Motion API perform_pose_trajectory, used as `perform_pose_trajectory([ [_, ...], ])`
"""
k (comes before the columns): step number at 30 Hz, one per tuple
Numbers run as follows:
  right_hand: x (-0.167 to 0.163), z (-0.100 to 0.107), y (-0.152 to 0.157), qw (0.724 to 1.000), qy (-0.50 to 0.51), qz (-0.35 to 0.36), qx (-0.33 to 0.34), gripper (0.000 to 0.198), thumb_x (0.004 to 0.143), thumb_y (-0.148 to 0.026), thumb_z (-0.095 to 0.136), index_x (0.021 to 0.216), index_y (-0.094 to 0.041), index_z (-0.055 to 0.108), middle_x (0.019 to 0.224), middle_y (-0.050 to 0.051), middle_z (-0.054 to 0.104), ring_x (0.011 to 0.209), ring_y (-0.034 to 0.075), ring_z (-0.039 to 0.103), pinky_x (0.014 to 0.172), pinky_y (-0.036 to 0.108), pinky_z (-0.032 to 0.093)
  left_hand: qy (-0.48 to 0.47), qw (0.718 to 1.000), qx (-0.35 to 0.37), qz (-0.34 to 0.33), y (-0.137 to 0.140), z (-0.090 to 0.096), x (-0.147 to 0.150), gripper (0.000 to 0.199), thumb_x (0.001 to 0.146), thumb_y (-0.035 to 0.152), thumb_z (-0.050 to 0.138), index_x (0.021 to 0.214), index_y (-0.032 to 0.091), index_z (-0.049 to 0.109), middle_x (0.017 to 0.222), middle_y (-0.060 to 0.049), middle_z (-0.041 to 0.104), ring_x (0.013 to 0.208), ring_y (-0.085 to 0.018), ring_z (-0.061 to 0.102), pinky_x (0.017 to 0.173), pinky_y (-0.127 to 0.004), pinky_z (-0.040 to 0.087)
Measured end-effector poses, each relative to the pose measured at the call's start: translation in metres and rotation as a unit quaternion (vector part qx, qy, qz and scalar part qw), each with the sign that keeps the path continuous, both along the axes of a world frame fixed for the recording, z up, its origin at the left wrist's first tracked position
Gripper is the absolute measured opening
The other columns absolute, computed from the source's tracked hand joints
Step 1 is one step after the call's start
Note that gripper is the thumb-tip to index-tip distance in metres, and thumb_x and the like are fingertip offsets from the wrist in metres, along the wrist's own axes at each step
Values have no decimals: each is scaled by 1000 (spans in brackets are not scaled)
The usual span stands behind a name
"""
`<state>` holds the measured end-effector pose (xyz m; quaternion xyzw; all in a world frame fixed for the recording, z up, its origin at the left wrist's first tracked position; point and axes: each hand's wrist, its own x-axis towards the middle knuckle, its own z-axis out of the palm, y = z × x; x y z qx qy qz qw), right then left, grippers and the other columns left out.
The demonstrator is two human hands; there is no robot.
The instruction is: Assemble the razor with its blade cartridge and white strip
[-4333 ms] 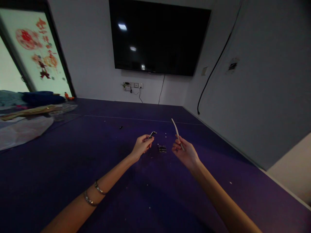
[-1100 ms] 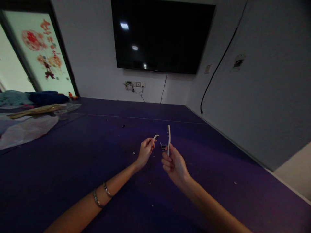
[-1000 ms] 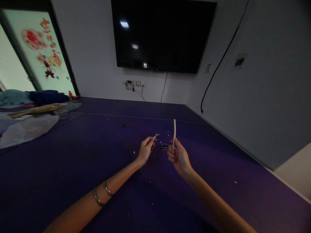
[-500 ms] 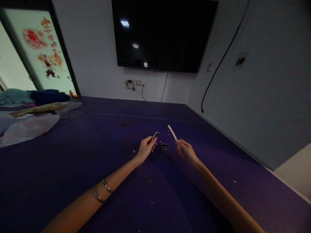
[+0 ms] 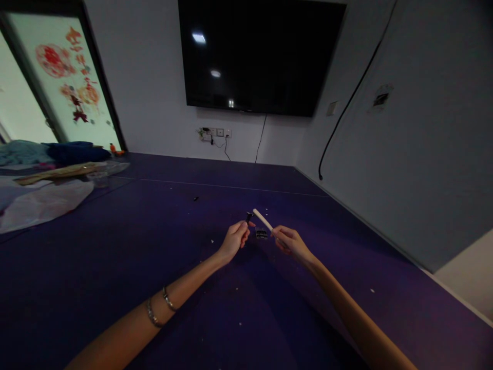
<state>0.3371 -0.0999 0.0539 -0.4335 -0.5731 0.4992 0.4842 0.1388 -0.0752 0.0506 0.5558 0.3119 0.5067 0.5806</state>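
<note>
My left hand [image 5: 235,239] is closed around a small dark-handled tool [image 5: 248,217] with a short crosswise head, like a razor; its exact kind is too small to make out. In my right hand [image 5: 289,240] is a pale, smooth, round-ended stick [image 5: 263,220], slanting up and to the left. The stick's far end is right beside the tool's head, and whether they touch I cannot tell. On the purple surface between my hands lies a small dark, clear-edged case [image 5: 261,234]. My fingers hide the lower ends of both held things.
Small pale scraps [image 5: 212,241] and a small black piece [image 5: 196,198] dot the purple surface [image 5: 173,318]. Clear plastic sheeting [image 5: 50,203] and dark blue cloth [image 5: 79,152] are at far left. A television [image 5: 262,56] hangs ahead; a black cable [image 5: 346,105] runs down the right wall.
My right hand has moved left, bringing the stick's end to the tool's head, and the stick leans more. The tool in my left hand has turned, showing its dark handle and crosswise head.
</note>
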Motion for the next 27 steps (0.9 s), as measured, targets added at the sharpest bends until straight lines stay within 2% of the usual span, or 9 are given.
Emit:
perform_pose_trajectory([
  [6,4,-5,2,1000,-4,3,-6,32,71,-48,61,72,-16,59,40,-6,42,31,3,24,33,19,10,-13,1000,-7,3,-2,3,-1,39,75,51,52,83,13,56,55,6,37,40,-4,28,35,-17,21],
  [10,1,-5,1,1000,-7,16,-6,31,73,-48,59,73,-17,57,41,-7,42,32,3,25,34,18,11,-37,999,-24,-19,-5,4,0,36,75,48,54,82,13,55,54,6,37,39,-3,27,34,-17,18],
  [16,4,-7,-1,1000,-1,21,0,31,73,-47,60,73,-16,58,41,-7,41,32,3,24,35,18,10,-107,982,-104,-113,-13,7,1,30,79,42,51,80,12,55,50,8,31,36,-2,19,34,-16,12],
  [22,-3,-4,-4,999,20,30,-12,34,70,-49,62,73,-16,58,42,-6,43,34,3,26,36,18,10,-151,949,-174,-215,-16,12,-2,25,82,34,46,78,12,55,51,7,27,36,-3,18,32,-15,13],
  [27,3,-10,-2,1000,8,23,-5,33,71,-48,61,72,-15,59,42,-6,43,35,4,26,37,19,10,-178,925,-204,-266,-15,14,-4,23,84,31,43,75,13,54,50,7,22,36,-4,14,31,-14,10],
])
